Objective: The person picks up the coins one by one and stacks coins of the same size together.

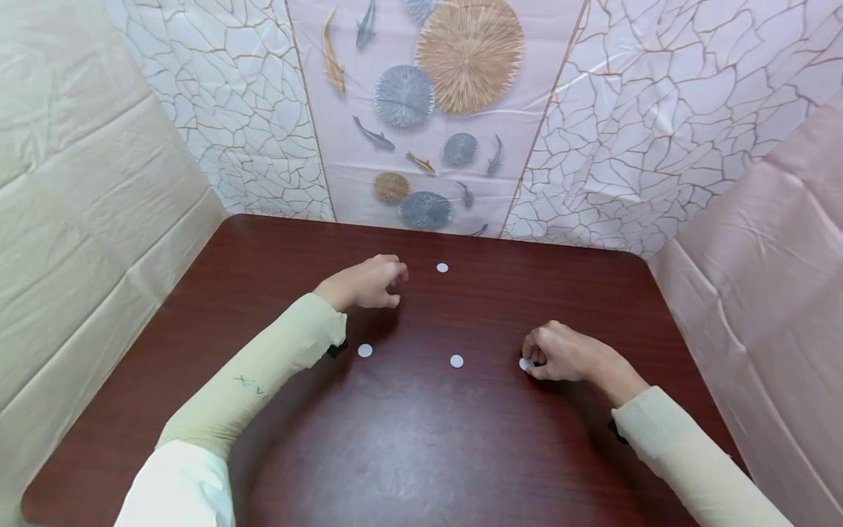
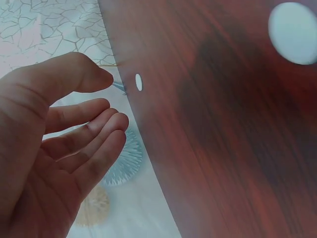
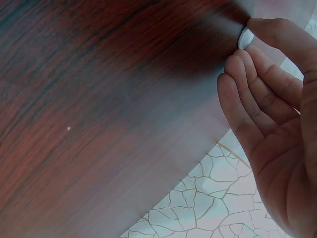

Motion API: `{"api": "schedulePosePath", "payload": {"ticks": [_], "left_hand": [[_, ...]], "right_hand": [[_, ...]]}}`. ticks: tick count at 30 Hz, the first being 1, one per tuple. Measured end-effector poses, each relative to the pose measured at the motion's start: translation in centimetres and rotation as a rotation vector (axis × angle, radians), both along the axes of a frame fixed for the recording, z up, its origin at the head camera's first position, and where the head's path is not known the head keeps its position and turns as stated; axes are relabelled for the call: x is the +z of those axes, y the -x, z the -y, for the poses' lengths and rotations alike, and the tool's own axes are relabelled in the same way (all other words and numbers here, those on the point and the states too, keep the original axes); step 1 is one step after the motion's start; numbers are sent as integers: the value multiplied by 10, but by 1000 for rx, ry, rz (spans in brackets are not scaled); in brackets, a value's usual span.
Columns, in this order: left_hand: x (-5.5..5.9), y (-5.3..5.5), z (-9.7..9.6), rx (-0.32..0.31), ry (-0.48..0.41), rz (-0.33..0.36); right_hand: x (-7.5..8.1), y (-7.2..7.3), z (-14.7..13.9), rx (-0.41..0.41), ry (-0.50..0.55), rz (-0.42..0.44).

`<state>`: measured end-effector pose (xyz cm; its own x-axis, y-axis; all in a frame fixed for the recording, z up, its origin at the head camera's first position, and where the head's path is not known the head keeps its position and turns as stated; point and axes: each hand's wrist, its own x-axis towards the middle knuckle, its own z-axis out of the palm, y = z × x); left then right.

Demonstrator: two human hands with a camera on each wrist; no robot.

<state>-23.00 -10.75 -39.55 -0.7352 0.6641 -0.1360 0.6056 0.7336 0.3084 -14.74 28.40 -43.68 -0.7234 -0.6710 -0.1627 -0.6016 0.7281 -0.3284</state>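
Observation:
My right hand (image 1: 566, 353) pinches a small white disc (image 1: 525, 364) between thumb and fingers, low over the table on the right. The right wrist view shows that disc (image 3: 245, 37) at the fingertips, partly hidden by them. My left hand (image 1: 369, 284) hovers over the table's left middle, fingers loosely bent, thumb apart from them and nothing between. Beyond it and to its right lies another white disc (image 1: 443, 268). Nearer me, one disc (image 1: 365, 350) lies beside the left wrist and another (image 1: 456, 361) sits between the two hands.
The dark red-brown wooden table (image 1: 395, 446) has rounded corners. A patterned sheet (image 1: 408, 154) with fish and round motifs hangs along its far edge. Plain pale cloth walls stand at the left (image 1: 72, 190) and right (image 1: 757, 293).

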Motion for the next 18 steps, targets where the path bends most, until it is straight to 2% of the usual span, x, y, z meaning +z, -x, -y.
{"api": "schedulePosePath", "payload": {"ticks": [9, 18], "left_hand": [[-5, 28, -22, 8, 15, -1], [-22, 70, -41, 21, 47, 4]], "right_hand": [[-2, 1, 2, -3, 0, 3], [-3, 1, -1, -13, 2, 11]]}}
